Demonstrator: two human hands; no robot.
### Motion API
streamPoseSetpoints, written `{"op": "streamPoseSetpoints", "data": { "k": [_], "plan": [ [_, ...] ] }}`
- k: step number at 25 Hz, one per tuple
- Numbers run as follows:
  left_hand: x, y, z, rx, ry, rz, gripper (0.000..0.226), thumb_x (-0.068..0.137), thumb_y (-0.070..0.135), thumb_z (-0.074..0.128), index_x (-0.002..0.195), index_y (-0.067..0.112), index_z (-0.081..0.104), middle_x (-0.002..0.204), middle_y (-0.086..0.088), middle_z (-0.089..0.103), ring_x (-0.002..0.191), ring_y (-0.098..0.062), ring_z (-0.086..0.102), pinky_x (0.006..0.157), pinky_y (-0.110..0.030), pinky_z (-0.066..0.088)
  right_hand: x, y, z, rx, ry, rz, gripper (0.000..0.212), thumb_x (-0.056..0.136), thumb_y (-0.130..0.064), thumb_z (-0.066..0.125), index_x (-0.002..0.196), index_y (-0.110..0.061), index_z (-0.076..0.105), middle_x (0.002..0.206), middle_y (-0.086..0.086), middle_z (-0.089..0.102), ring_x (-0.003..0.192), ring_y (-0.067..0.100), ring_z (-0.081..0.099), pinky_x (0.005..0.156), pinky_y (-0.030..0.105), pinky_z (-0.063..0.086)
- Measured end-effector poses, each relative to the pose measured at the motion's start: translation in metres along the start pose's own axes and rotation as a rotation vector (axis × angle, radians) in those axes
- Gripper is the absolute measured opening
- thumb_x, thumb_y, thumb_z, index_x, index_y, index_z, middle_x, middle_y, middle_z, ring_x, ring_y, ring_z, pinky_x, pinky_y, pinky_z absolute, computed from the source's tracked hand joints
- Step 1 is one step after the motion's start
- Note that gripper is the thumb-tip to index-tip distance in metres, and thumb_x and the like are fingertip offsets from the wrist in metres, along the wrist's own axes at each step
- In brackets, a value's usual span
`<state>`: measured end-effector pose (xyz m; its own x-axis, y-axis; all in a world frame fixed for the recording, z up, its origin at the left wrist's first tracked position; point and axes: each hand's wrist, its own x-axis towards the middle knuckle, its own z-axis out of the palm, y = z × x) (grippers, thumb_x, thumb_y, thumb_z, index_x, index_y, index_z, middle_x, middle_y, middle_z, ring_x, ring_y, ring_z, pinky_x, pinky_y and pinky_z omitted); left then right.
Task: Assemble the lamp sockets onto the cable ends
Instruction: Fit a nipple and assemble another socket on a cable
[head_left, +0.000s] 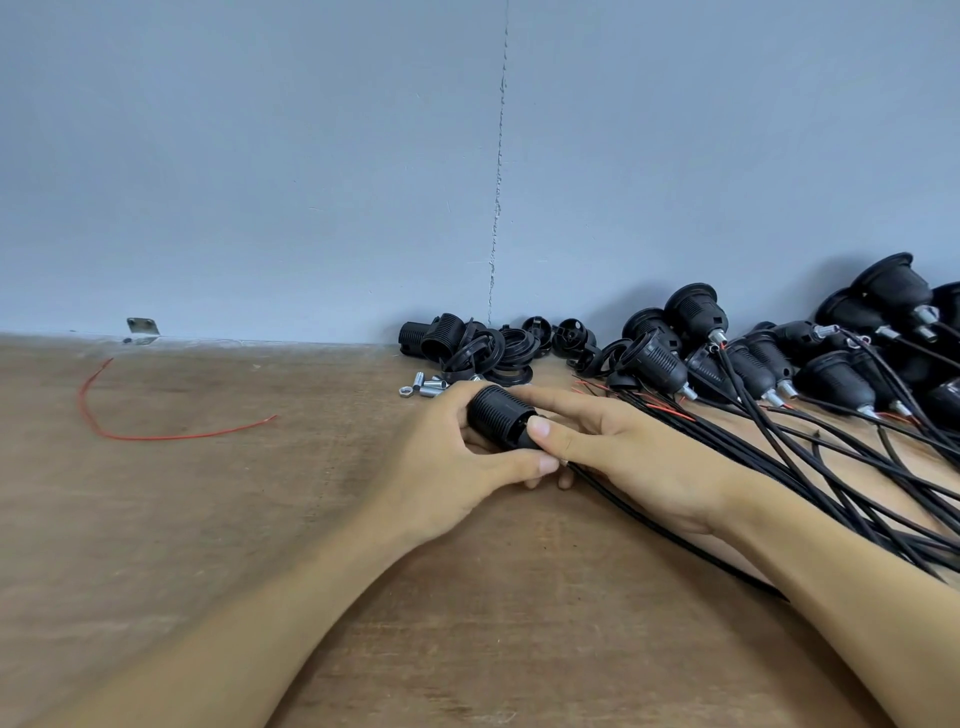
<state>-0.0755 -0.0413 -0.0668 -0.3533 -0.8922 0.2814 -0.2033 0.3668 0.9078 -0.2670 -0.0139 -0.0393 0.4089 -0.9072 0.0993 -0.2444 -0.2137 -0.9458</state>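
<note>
A black ribbed lamp socket (500, 422) lies between both hands at the middle of the wooden table (218, 519). My left hand (457, 457) grips it from the left, fingers over the top and thumb below. My right hand (618, 447) pinches its right end with thumb and forefinger. A black cable (670, 535) runs from under my right hand toward the lower right. The joint between socket and cable is hidden by my fingers.
Loose black socket shells and rings (478, 345) pile against the grey wall. Small metal nuts and sleeves (423, 387) lie just behind my left hand. Several sockets with cables attached (753, 358) fill the right side. A loose red wire (156, 434) lies far left, near a metal bracket (141, 328).
</note>
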Motion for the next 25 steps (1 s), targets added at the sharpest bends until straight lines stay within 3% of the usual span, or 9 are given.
{"op": "streamPoseSetpoints", "data": {
  "k": [5,9,25],
  "plan": [
    [-0.0003,-0.0004,0.0006,-0.012,0.018,0.021,0.048,0.067,0.03,0.091,0.11,0.026,0.072,0.099,0.005,0.078,0.096,-0.012,0.074,0.092,-0.041,0.059,0.0009,0.0025,0.0008,0.179,-0.005,0.017,0.04,0.097,-0.024,0.056,0.137,-0.022,0.06,0.127,0.006,0.069,0.101,0.011,0.064,0.077,0.02,0.051],
    [-0.0002,0.0005,0.0019,-0.009,0.022,0.028,0.048,0.066,0.032,0.089,0.111,0.027,0.073,0.101,0.007,0.078,0.099,-0.009,0.073,0.093,-0.039,0.058,0.0027,0.0057,0.0006,0.289,0.028,0.046,0.039,0.093,-0.022,0.062,0.131,-0.015,0.064,0.122,0.015,0.07,0.104,0.022,0.066,0.082,0.027,0.055],
    [0.0029,-0.0041,0.004,0.085,0.059,0.066,0.043,0.072,0.045,0.084,0.109,0.029,0.07,0.1,0.01,0.077,0.096,-0.008,0.074,0.091,-0.044,0.058,0.0048,0.009,0.0038,0.272,0.09,0.048,0.036,0.091,-0.031,0.063,0.126,-0.021,0.068,0.119,0.007,0.072,0.108,0.022,0.069,0.084,0.027,0.057]
  ]
}}
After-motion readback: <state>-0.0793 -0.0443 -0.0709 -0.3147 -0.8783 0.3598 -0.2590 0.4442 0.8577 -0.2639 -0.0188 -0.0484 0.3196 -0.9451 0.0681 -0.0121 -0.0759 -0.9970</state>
